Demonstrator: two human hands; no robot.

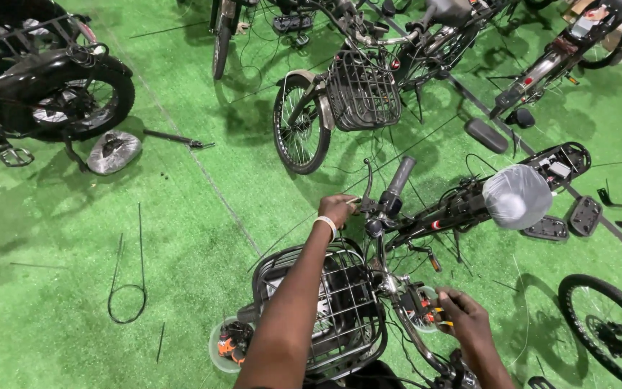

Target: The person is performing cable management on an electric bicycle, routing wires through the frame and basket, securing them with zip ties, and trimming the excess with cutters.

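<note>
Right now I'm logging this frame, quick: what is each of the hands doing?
Left hand: closed on the handlebar by the brake lever.
Right hand: fingers pinched on small orange-tipped wiring connectors.

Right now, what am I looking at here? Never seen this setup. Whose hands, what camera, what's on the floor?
One head-worn camera looks down at a person's bare hands over an electric bicycle with a wire front basket. The left hand grips the handlebar by the brake lever. The right hand pinches small orange-tipped wires near the frame. The saddle is plastic-wrapped. On the green turf lie a loose cable loop, other bicycles and parts.
</note>
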